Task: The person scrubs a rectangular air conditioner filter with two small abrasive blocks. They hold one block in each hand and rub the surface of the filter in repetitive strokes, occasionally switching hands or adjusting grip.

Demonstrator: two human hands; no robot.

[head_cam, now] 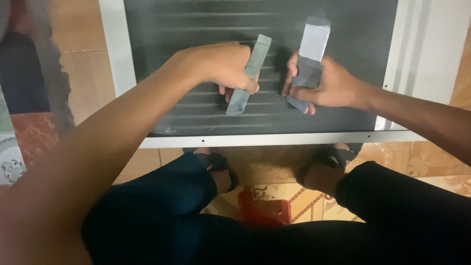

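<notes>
Basically both hands hold grey strips over a finned panel.

Left hand has its grip clenched round a grey strip, which stands slanted with its lower end on the dark panel, apparently so the end can press or scrape along the fins. Right hand grasps a darker pad with a pale upper end, also tilted against the panel. White frame lies on the tiled floor, near edge just beyond the person's feet. Both forearms reach forward, wrists bent down, knuckles up.
</notes>
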